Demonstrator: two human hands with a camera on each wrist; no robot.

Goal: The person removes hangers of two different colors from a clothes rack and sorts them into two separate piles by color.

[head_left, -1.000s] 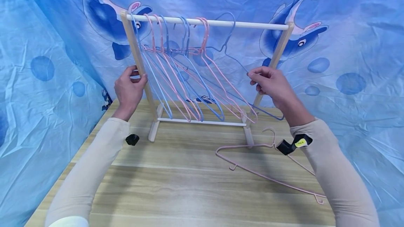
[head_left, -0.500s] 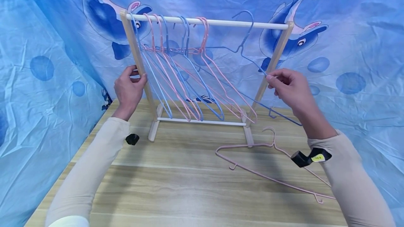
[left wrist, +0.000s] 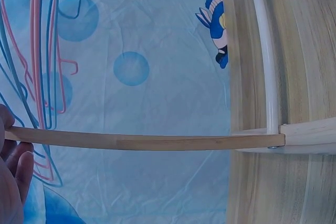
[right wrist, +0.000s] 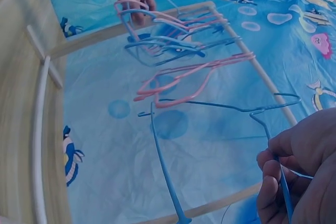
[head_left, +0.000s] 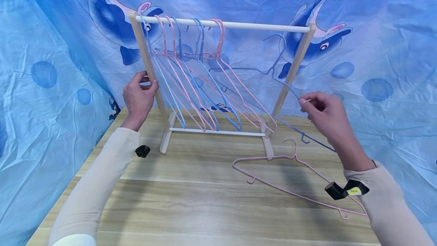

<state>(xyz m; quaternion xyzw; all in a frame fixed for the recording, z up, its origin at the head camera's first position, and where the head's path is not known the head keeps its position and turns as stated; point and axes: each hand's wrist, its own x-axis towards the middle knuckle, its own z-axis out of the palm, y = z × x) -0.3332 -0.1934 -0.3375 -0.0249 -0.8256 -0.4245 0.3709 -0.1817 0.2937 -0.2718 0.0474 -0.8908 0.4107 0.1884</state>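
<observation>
A wooden rack with a white top rail [head_left: 266,26] stands on the table. Its left post [head_left: 146,56] is pinched by my left hand [head_left: 139,94], thumb in front and fingers behind. From the rail hang several blue hangers [head_left: 179,37] and pink hangers [head_left: 221,39], bunched toward the left and middle. My right hand [head_left: 324,117] pinches a loose blue hanger [head_left: 284,46] by its right shoulder, beside the right post. Its hook sits below the rail, apart from it; its left end is partly hidden behind the hanging pink ones. The right wrist view shows thumb and fingers round the blue wire [right wrist: 285,184].
On the wooden table [head_left: 191,200], a pink hanger [head_left: 290,191] lies flat at the front right, partly under my right forearm. The rack's lower white bar [head_left: 218,132] runs close above the tabletop. A blue dolphin-print cloth [head_left: 382,124] stands behind and at both sides.
My right hand has moved right and down with the blue hanger. The hanger's hook, at rail height before, is now beneath the rail. My left hand has stayed on the post.
</observation>
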